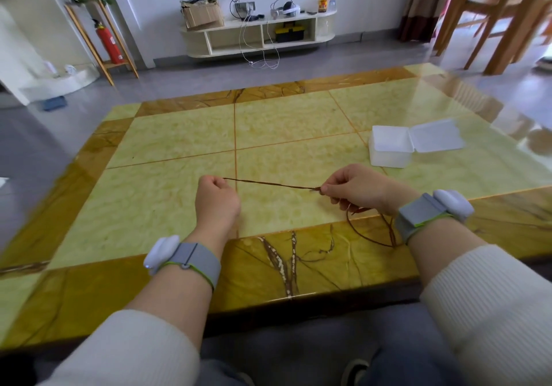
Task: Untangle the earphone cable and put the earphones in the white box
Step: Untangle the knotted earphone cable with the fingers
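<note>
Two hands are held low over the near half of the worktop (179,134), a glossy yellow-green slab with a brown marbled border whose near edge runs across at 6 o'clock, just in front of the person's lap. Bare surface is seen from the hands out toward 12 o'clock and off toward 9 o'clock, as far as the far border; beyond that edge only grey floor is seen up to a low white shelf unit (257,31) against the wall. A thin brown earphone cable (271,184) is stretched taut between the hands, almost level. Its 9 o'clock end is pinched in the left hand (216,197), whose fingers are curled into a closed fist around it. Its 3 o'clock end is pinched between thumb and forefinger of the right hand (355,190), where a small knot or bunch of cable sits just at the fingertips; the remaining fingers are curled loosely. From beneath the right hand the rest of the cable hangs in a slack loop toward 5 o'clock, lying over the brown border near the worktop's edge. Whether earbuds are in either hand cannot be told. The white box (388,154) stands at 2 o'clock from the right hand, well apart from it, its hinged lid (437,136) lying open flat to the 3 o'clock side.
</note>
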{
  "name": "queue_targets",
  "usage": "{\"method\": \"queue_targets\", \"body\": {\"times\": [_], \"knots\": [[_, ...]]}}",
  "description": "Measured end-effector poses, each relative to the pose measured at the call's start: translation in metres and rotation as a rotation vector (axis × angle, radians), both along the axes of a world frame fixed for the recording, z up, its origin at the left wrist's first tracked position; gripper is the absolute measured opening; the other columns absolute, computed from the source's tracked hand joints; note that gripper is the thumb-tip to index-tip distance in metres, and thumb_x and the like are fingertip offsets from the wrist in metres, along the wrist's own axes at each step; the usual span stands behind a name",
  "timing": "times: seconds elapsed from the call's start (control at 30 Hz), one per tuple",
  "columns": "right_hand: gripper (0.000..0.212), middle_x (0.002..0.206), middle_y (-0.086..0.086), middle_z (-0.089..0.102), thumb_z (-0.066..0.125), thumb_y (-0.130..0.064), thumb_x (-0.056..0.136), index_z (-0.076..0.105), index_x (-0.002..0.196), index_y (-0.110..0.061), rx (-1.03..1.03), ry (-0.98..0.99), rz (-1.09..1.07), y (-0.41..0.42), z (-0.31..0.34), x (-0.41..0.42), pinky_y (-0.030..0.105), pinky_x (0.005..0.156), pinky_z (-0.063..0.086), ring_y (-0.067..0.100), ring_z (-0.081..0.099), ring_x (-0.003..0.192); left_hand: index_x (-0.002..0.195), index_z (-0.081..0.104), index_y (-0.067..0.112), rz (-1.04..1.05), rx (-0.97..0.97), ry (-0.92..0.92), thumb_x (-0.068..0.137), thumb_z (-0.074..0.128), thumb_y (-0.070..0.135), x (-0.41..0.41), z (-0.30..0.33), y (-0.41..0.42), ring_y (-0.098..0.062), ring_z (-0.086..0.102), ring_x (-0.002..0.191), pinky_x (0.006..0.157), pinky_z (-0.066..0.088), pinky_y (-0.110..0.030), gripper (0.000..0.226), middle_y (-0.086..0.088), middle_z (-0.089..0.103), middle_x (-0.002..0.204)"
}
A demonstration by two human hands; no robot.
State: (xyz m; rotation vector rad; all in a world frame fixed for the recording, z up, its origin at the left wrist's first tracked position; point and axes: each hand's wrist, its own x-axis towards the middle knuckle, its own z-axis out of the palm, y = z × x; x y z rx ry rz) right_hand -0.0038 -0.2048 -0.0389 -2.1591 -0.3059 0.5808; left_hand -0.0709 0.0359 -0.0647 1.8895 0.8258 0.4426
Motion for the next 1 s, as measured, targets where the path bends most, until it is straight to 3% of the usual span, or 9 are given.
{"method": "queue_targets", "body": {"times": [0.17, 0.3, 0.4, 0.5, 0.6, 0.7, 0.77, 0.87, 1.0], "knots": [[0.020, 0.075, 0.005, 0.065, 0.061, -0.026, 0.095, 0.070, 0.093, -0.009, 0.033, -0.072, 0.011, 0.001, 0.021, -0.005, 0.031, 0.064, 0.053, 0.015, 0.062, 0.063, 0.105, 0.059, 0.023, -0.136, 0.150, 0.126, 0.094, 0.047, 0.017, -0.009, 0.005, -0.004, -0.028, 0.061, 0.099, 0.086, 0.052, -0.036, 0.017, -0.005, 0.065, 0.110], [0.021, 0.074, 0.006, 0.064, 0.061, -0.026, 0.095, 0.070, 0.097, -0.008, 0.122, -0.049, 0.044, 0.013, 0.036, -0.009, 0.032, 0.065, 0.053, 0.015, 0.060, 0.062, 0.133, 0.053, 0.026, -0.404, 0.340, 0.158, 0.092, 0.050, 0.022, -0.016, 0.027, -0.026, -0.025, 0.056, 0.117, 0.098, 0.048, -0.039, 0.041, 0.001, 0.052, 0.138], [0.020, 0.072, 0.001, 0.064, 0.062, -0.027, 0.095, 0.071, 0.098, -0.010, 0.179, -0.025, 0.065, 0.021, 0.046, -0.014, 0.027, 0.059, 0.051, 0.012, 0.060, 0.060, 0.141, 0.047, 0.028, -0.666, 0.350, 0.020, 0.093, 0.054, 0.022, -0.020, 0.046, -0.050, -0.020, 0.062, 0.095, 0.090, 0.052, -0.036, 0.048, 0.005, 0.054, 0.133], [0.021, 0.068, 0.000, 0.063, 0.062, -0.026, 0.095, 0.070, 0.095, -0.006, 0.253, -0.004, 0.090, 0.025, 0.051, -0.018, 0.028, 0.058, 0.050, 0.014, 0.060, 0.062, 0.124, 0.058, 0.026, -0.756, 0.372, -0.028, 0.096, 0.051, 0.024, -0.016, 0.055, -0.063, -0.010, 0.057, 0.069, 0.069, 0.050, -0.031, 0.030, 0.009, 0.066, 0.105], [0.016, 0.067, 0.001, 0.062, 0.063, -0.022, 0.095, 0.070, 0.093, -0.009, 0.296, 0.013, 0.097, 0.022, 0.056, -0.020, 0.026, 0.054, 0.049, 0.014, 0.060, 0.061, 0.109, 0.062, 0.022, -0.752, 0.391, -0.008, 0.101, 0.043, 0.026, -0.014, 0.063, -0.065, -0.007, 0.054, 0.059, 0.053, 0.040, -0.025, 0.021, 0.007, 0.065, 0.080], [0.011, 0.068, 0.004, 0.064, 0.068, -0.019, 0.091, 0.070, 0.094, -0.008, 0.226, 0.030, 0.117, 0.014, 0.058, -0.019, 0.032, 0.066, 0.054, 0.015, 0.062, 0.065, 0.108, 0.066, 0.021, -0.706, 0.352, -0.025, 0.103, 0.041, 0.026, -0.015, 0.065, -0.060, -0.010, 0.049, 0.055, 0.052, 0.036, -0.027, 0.026, 0.005, 0.058, 0.070], [0.013, 0.070, 0.005, 0.065, 0.068, -0.018, 0.091, 0.069, 0.097, -0.006, 0.140, 0.037, 0.134, 0.009, 0.058, -0.020, 0.035, 0.072, 0.055, 0.016, 0.064, 0.068, 0.108, 0.067, 0.020, -0.603, 0.253, -0.036, 0.103, 0.039, 0.025, -0.015, 0.067, -0.054, -0.011, 0.044, 0.052, 0.051, 0.033, -0.028, 0.029, 0.006, 0.053, 0.067], [0.018, 0.075, 0.004, 0.066, 0.066, -0.022, 0.092, 0.069, 0.099, -0.005, 0.101, 0.019, 0.107, 0.004, 0.056, -0.021, 0.030, 0.060, 0.052, 0.014, 0.060, 0.063, 0.107, 0.067, 0.016, -0.450, 0.112, -0.032, 0.102, 0.037, 0.021, -0.013, 0.071, -0.047, -0.013, 0.042, 0.051, 0.050, 0.032, -0.027, 0.031, 0.004, 0.053, 0.067], [0.023, 0.077, 0.001, 0.061, 0.066, -0.036, 0.091, 0.074, 0.092, -0.014, 0.018, -0.102, 0.079, -0.001, 0.058, -0.020, 0.028, 0.055, 0.041, 0.016, 0.046, 0.063, 0.095, 0.061, 0.019, -0.313, 0.107, 0.004, 0.099, 0.036, 0.015, -0.013, 0.073, -0.034, -0.021, 0.048, 0.062, 0.059, 0.037, -0.027, 0.026, -0.002, 0.056, 0.073]]}}
